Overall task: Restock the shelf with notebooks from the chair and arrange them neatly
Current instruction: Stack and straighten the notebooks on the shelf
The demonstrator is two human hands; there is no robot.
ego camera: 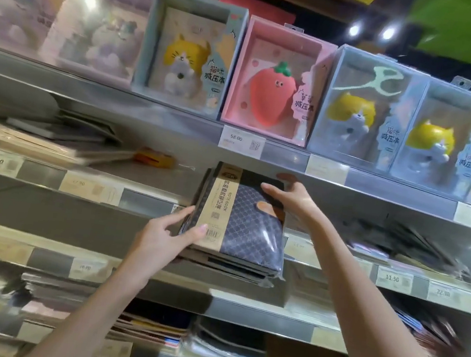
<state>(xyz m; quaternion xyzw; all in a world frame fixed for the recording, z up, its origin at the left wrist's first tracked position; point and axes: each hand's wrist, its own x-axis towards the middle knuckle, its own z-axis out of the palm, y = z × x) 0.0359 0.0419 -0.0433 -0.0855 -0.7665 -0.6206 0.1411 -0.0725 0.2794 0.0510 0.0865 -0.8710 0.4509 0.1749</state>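
A stack of dark blue patterned notebooks, shrink-wrapped with a tan paper band, is held up at the front of the second grey shelf. My left hand grips the stack's lower left corner, thumb on the tan band. My right hand holds the top right edge, fingers laid across the cover. The stack tilts toward me, its far end in the shelf opening. The chair is out of view.
The top shelf carries boxed squishy-toy notebooks: yellow cats, a pink strawberry box. Flat notebooks lie at the left and right of the second shelf. Lower shelves hold more notebook piles. Price tags line the shelf edges.
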